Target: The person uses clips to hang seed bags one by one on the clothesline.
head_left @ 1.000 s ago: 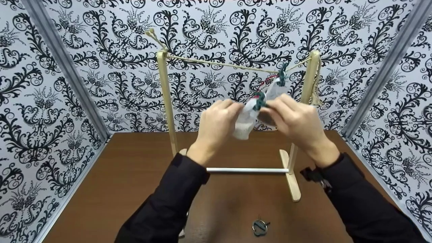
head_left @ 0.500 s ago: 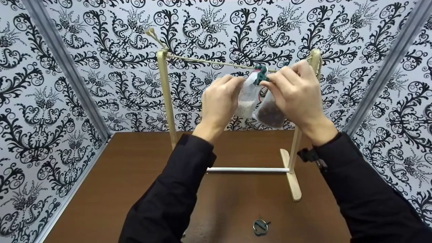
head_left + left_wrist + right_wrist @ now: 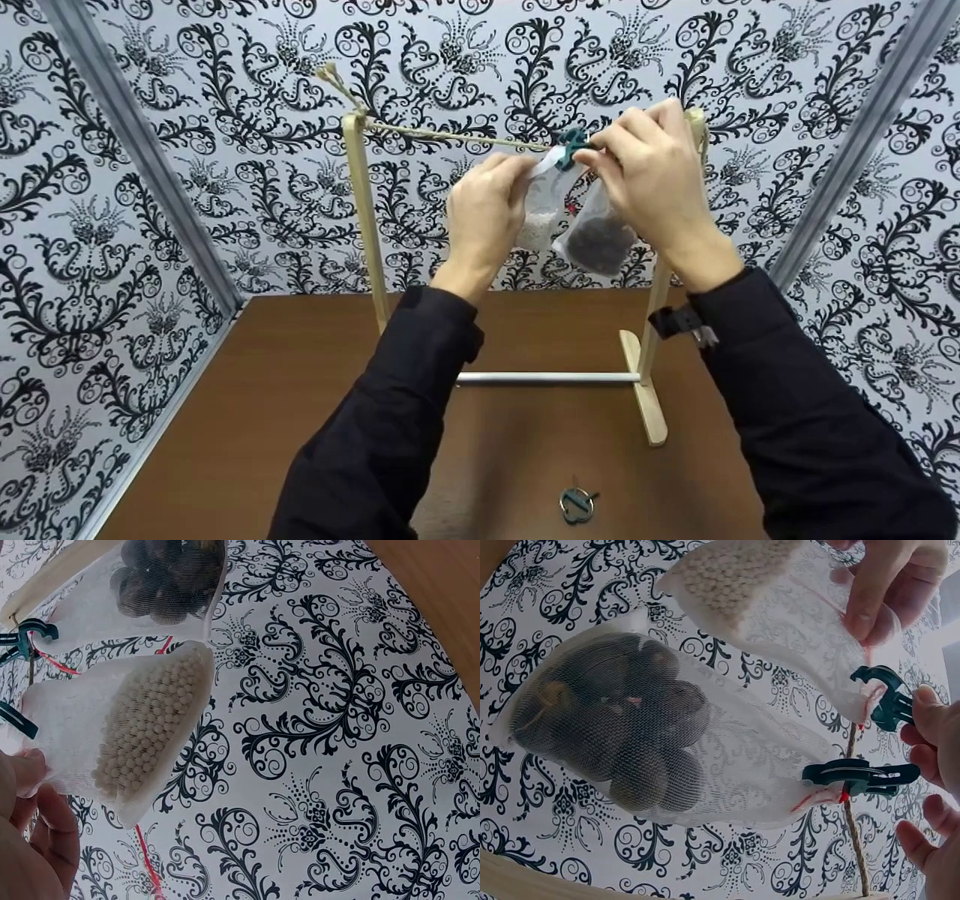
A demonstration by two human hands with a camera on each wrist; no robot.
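My left hand (image 3: 487, 214) pinches the top edge of a white mesh bag (image 3: 142, 724) filled with small pale beads. My right hand (image 3: 660, 180) squeezes the handles of a dark green clip (image 3: 889, 699), whose jaws sit over the bag's other top corner beside the rope (image 3: 457, 136). Whether the clip bites the rope too, I cannot tell. Alongside hangs a second mesh bag (image 3: 607, 720) holding dark round lumps, fixed to the rope by another green clip (image 3: 855, 776). In the head view my right hand hides that clip.
A wooden stand carries the rope between its left post (image 3: 367, 217) and right post (image 3: 654, 330), with a white crossbar (image 3: 551, 377) low down. Another green clip with a metal ring (image 3: 577, 506) lies on the brown table (image 3: 300, 420). Patterned walls enclose the back and sides.
Both hands have risen, bringing the bead bag and its clip up to rope height. The bag of dark lumps now hangs in fuller view below my right hand.
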